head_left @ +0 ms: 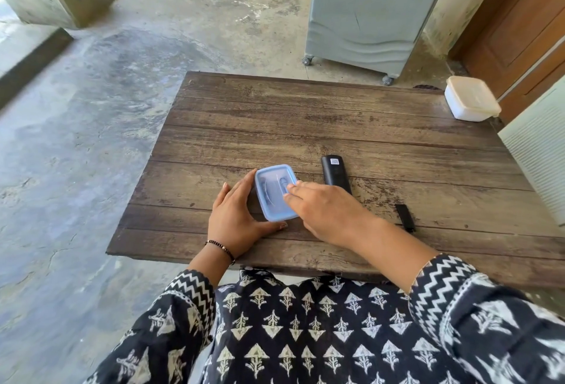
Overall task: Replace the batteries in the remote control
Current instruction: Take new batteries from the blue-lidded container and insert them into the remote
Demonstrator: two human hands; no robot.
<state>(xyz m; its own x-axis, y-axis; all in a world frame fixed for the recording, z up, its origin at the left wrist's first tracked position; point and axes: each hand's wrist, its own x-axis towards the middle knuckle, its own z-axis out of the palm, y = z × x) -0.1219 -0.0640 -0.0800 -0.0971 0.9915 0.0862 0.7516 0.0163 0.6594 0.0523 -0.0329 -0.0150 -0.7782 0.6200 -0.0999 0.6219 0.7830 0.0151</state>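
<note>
A small blue lidded plastic box point(273, 188) sits near the front middle of the wooden table point(336, 114). My left hand point(237, 218) cups its left side and front corner. My right hand point(324, 209) lies flat with its fingertips on the lid's right edge. Faint shapes show through the lid, but I cannot tell what they are. The black remote control point(334, 174) lies back side up just right of the box, partly behind my right hand. Its black battery cover point(405, 217) lies apart on the table to the right.
A white lidded container point(470, 97) stands at the table's far right corner. A grey air cooler on wheels point(367, 10) stands on the floor behind the table. A white ribbed panel point(541, 151) borders the right edge, with a wooden door point(519, 22) behind.
</note>
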